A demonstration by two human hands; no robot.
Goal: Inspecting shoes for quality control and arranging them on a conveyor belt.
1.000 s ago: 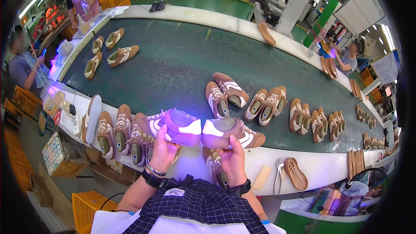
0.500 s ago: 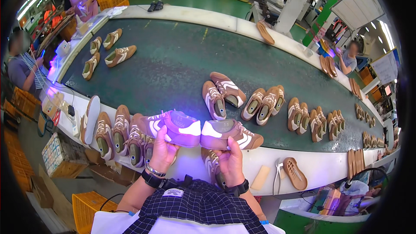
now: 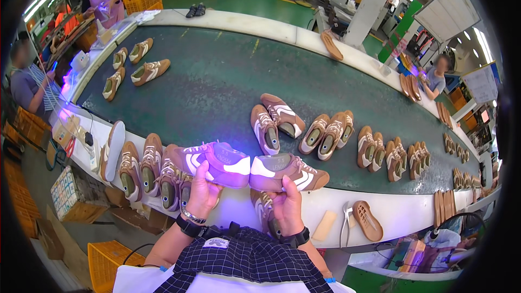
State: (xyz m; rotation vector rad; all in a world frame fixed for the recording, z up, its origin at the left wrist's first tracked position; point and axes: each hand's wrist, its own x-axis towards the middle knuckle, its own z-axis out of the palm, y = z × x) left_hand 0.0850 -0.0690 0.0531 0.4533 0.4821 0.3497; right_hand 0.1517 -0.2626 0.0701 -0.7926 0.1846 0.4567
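Note:
My left hand (image 3: 203, 195) grips a brown sneaker (image 3: 220, 164) with a white side stripe, lit purple, thumb on its side. A matching sneaker (image 3: 293, 173) is pinched in my right hand (image 3: 287, 209). The two shoes are held heel to heel above the white bench edge (image 3: 239, 206), soles down and toes pointing apart. Beneath my right hand another brown shoe (image 3: 261, 209) stands on the edge, partly hidden. Several brown sneakers (image 3: 130, 169) line up left of my left hand, the nearest ones partly covered by the held shoe.
Pairs of sneakers (image 3: 328, 134) sit on the green conveyor belt (image 3: 206, 76). Pincers (image 3: 345, 223), a cream block (image 3: 325, 225) and a tan sole (image 3: 368, 221) lie to my right. A pale sole (image 3: 113, 151) leans at left. Co-workers sit at the belt's far sides.
The sneakers on the belt right of centre have shifted slightly left and nearer. My hands and the two held shoes stay almost in place. A co-worker at far right has moved their hands.

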